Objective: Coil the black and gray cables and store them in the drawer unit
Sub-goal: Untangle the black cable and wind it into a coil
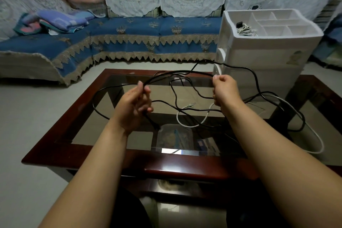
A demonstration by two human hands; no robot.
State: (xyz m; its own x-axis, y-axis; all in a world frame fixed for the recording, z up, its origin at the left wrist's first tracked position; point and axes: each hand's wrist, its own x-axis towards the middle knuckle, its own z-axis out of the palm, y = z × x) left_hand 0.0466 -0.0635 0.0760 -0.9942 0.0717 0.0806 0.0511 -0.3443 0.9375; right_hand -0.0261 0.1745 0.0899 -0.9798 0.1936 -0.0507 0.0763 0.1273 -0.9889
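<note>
While the left hand [136,105] grips gathered black cable [177,74] strands, the right hand [224,89] pinches the same cable.

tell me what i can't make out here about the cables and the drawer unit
Head view only:
- Black cable: its far end runs behind the drawer unit, hidden.
- Gray cable: passes under black loops, so its full path is unclear.
- Lower drawers: contents hidden behind their closed fronts.
- Bundle in the top tray: too small to identify.
- Left hand and right hand: curled fingers hide the cable inside each grip.
</note>
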